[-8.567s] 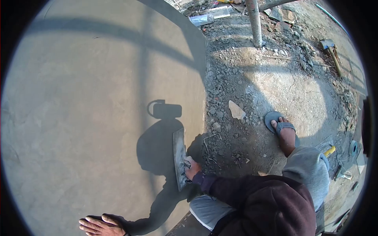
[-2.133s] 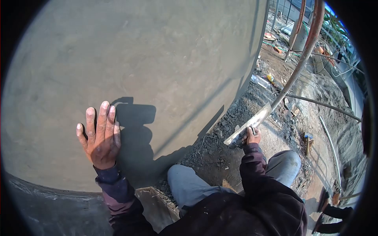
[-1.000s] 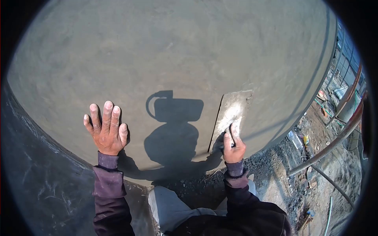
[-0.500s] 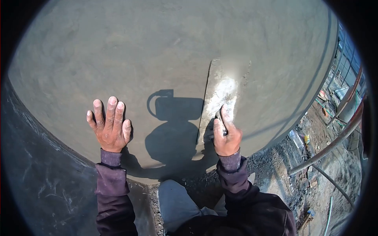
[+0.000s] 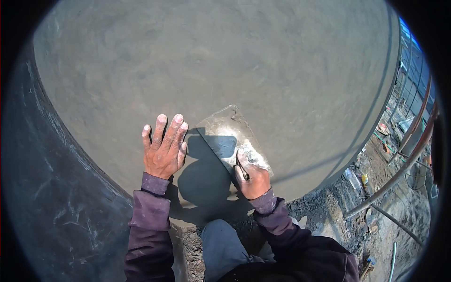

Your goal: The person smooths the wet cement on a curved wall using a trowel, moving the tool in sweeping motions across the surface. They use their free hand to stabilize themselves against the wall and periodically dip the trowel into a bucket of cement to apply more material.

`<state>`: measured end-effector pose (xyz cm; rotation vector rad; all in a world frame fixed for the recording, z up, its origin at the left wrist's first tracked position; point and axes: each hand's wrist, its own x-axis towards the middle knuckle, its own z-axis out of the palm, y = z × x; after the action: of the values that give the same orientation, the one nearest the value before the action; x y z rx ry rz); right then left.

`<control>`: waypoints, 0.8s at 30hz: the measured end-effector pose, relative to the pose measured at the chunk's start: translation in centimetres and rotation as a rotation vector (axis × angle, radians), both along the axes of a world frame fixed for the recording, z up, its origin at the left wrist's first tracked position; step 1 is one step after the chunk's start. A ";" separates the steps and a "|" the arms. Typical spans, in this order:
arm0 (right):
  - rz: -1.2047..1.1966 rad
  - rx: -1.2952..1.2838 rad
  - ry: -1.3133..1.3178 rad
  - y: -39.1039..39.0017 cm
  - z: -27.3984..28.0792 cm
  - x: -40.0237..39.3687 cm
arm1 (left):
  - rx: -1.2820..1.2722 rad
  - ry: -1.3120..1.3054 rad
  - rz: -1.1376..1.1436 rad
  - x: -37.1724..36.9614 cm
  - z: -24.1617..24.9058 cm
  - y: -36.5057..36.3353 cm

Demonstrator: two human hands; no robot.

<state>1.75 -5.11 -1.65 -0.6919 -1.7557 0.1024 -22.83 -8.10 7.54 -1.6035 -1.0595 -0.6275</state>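
Observation:
A smooth grey cement wall [image 5: 300,70] fills most of the view. My right hand [image 5: 255,181] is closed round the handle of a plastering trowel [image 5: 242,136]. The trowel's wide metal blade lies against the wall, tilted with its far end up and to the left, and sunlight glares off it. To its left, my left hand [image 5: 164,148] rests on the wall with fingers stretched out, holding nothing. Shadows of my head and arms fall between the hands and across part of the blade.
A darker grey surface [image 5: 61,202] meets the wall at the left. At the right, rubble-strewn ground [image 5: 329,207] holds litter, and a curved rusty pipe [image 5: 399,174] and a thinner rod [image 5: 399,223] cross it. My knee [image 5: 223,244] is below the wall.
The trowel has moved left and down and turned from nearly upright to slanting left. My left hand appears farther right, nearer the trowel. The camera view has also shifted slightly.

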 end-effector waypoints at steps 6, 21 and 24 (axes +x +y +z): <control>0.002 -0.141 0.240 -0.2 7.5 0.3 | 0.026 -0.049 -0.031 -0.2 -0.4 0.2; -0.101 -0.047 -0.080 -0.4 1.1 -0.2 | 0.058 -0.206 -0.277 -0.7 -0.2 0.1; -0.357 -0.193 -0.198 -0.4 -6.4 3.8 | 0.128 -0.278 -0.269 -1.2 0.9 -0.5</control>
<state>5.55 -5.52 -8.00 -1.1800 -1.7951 -0.0436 -24.00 -8.63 8.44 -1.5885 -0.9858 -1.1035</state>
